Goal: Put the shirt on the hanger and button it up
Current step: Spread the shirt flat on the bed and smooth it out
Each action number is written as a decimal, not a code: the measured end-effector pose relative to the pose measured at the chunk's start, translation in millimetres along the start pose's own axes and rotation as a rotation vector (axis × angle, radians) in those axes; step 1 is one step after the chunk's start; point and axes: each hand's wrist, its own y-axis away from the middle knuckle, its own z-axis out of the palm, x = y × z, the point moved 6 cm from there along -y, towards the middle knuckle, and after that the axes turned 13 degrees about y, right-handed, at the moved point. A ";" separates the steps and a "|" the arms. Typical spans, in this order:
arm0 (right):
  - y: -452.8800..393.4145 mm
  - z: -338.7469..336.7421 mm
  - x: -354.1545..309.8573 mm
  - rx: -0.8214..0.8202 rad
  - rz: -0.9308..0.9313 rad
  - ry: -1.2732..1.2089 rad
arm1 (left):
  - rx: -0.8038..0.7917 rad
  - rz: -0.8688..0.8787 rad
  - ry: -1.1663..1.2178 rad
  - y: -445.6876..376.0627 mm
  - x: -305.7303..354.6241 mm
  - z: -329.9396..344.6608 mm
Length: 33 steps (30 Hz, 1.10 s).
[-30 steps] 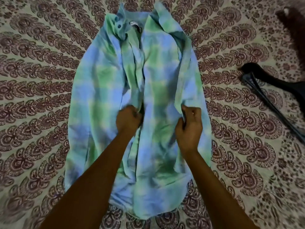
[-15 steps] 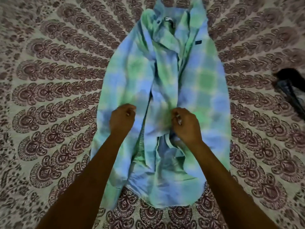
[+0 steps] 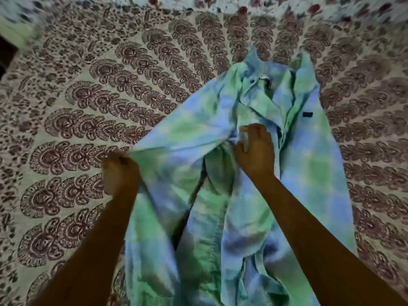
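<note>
Shirt lies face up on the bed, over the patterned bedspread, collar at the far end, hem toward the person. Front is unbuttoned and rumpled, with loose folds running down from the collar.

Left hand is out past the shirt's left edge, fist curled round a bunch of the left front panel, which stretches taut from the fist toward the collar. Motion blur here, so I can't tell how the individual fingers sit.

Right hand sits near the shirt's middle, below the collar, fingers curled and pinching a fold of cloth along the placket.

Hanger is not in view.

Handling, my judgement:
- Thin woven fabric, light, fully limp. It holds no shape and sags wherever it's unsupported.
- Not fragile and not slippery. It creases easily and bunches under a pinch.
- Pulling on one point drags the whole garment across the bedspread, so use two hands.
- Best hold points are the stiffer parts: collar band, shoulder seams either side of the collar, and the doubled placket edges.
- For the hanger, open both panels away from the collar, then lift at one shoulder seam to feed an arm in.
- For buttoning, pinch right beside each button and hole, starting nearest the collar.

Small dark tag sits right of the collar on the chest.
</note>
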 end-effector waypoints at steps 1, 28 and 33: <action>-15.1 1.9 -4.2 0.004 0.003 -0.005 | 0.028 -0.029 -0.008 -14.6 -1.2 -7.4; -227.5 103.0 -113.7 -0.135 -0.209 0.394 | -0.288 0.167 0.001 -169.5 59.0 66.0; -214.4 126.1 -105.3 -0.138 -0.336 0.577 | -0.291 0.122 -0.094 -142.5 36.8 60.5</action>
